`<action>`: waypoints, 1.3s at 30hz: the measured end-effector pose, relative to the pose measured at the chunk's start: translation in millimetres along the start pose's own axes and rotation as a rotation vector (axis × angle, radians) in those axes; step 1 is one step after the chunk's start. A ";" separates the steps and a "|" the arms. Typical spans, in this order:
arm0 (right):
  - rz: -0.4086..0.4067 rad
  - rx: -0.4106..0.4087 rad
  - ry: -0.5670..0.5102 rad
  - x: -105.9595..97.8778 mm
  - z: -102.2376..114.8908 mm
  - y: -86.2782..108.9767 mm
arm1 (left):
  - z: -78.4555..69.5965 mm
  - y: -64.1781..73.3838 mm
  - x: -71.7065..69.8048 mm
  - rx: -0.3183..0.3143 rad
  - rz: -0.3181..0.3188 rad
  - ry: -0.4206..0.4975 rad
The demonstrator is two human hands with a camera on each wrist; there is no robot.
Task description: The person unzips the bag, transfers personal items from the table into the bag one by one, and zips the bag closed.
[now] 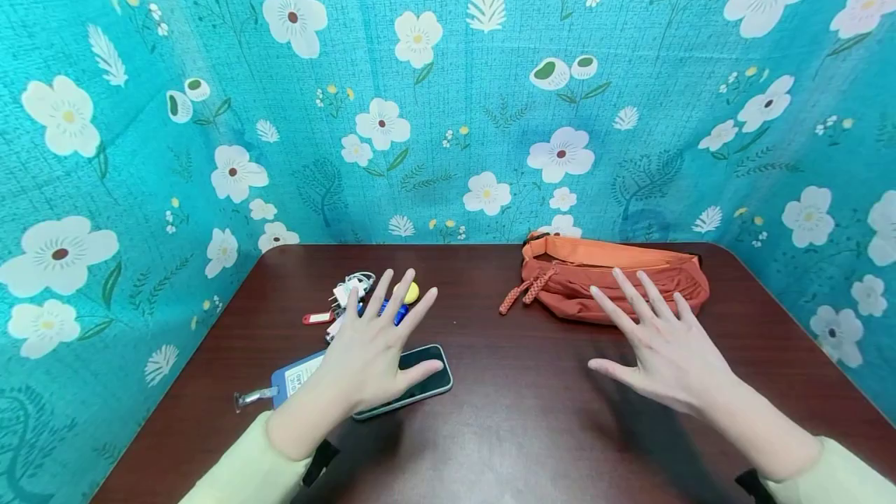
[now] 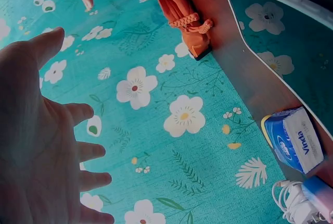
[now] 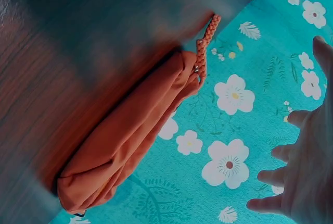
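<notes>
My left hand (image 1: 371, 356) hovers with fingers spread above a smartphone (image 1: 427, 379) and a blue card holder (image 1: 283, 379) with a metal clip, hiding parts of both. Beyond its fingertips lie a blue Vinda tissue pack (image 2: 294, 140), a white cable with a charger (image 2: 299, 203), a yellow round item (image 1: 411, 292) and a red key tag (image 1: 318, 318). My right hand (image 1: 661, 352), fingers also spread, is held in the air just in front of an orange-red waist bag (image 1: 616, 282). Neither hand holds anything.
The dark brown wooden table (image 1: 518, 411) has rounded far corners. A turquoise flowered cloth (image 1: 448, 99) hangs behind it and along both sides. Braided zip pulls (image 3: 208, 41) stick out from the bag's left end.
</notes>
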State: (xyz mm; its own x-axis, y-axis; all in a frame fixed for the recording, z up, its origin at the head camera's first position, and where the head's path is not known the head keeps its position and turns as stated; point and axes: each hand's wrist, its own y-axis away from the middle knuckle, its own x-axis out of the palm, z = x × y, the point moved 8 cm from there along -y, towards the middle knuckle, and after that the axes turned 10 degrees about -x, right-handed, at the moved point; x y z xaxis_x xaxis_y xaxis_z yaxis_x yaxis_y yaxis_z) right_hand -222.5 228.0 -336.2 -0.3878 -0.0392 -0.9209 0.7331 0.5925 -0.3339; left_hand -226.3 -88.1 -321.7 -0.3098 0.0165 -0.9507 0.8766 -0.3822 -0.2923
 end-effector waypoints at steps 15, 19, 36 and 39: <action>0.072 0.011 0.001 11.3 -18.5 -5.1 | -7.8 -17.5 7.8 0.032 0.008 -0.007; 0.078 0.005 -0.007 13.1 -22.7 -5.0 | -10.8 -20.9 8.8 0.037 0.007 0.003; 0.076 0.006 -0.060 23.8 -48.4 0.3 | -25.1 -39.5 23.6 0.054 0.051 0.000; 0.081 0.006 -0.075 27.3 -54.6 2.5 | -27.0 -43.0 26.5 0.055 0.052 0.004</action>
State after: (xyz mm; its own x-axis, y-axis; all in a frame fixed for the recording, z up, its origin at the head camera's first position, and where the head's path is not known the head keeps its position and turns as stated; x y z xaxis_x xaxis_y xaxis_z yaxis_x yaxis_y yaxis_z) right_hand -261.7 272.3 -351.2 -0.2843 -0.0517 -0.9573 0.7637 0.5914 -0.2588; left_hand -262.2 -46.2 -337.1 -0.2623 -0.0008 -0.9650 0.8699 -0.4331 -0.2361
